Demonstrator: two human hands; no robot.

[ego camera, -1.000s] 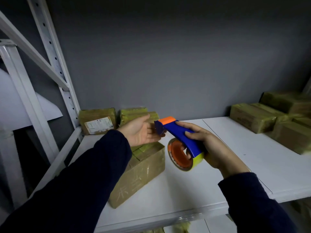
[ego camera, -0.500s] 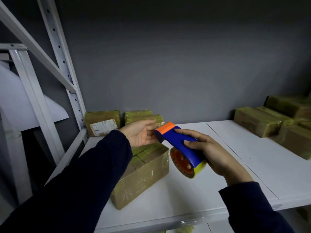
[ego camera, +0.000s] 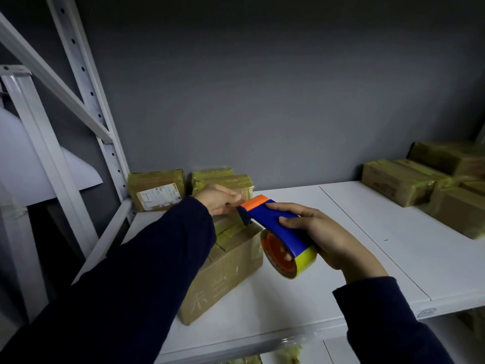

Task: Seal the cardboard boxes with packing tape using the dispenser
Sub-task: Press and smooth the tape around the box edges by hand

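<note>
The left hand point(ego camera: 219, 199) has curled in to pinch, seemingly, the tape end point(ego camera: 238, 206) at the orange tip of the dispenser point(ego camera: 278, 227), which the right hand point(ego camera: 328, 240) grips above the box point(ego camera: 223, 274); next, tape must be drawn down onto its seam.

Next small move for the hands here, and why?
Probably draw tape out with the left hand and lay it on the box. The left hand is at the orange tip of the dispenser, the right hand grips the dispenser, and the dispenser is not yet on the box top.
</note>
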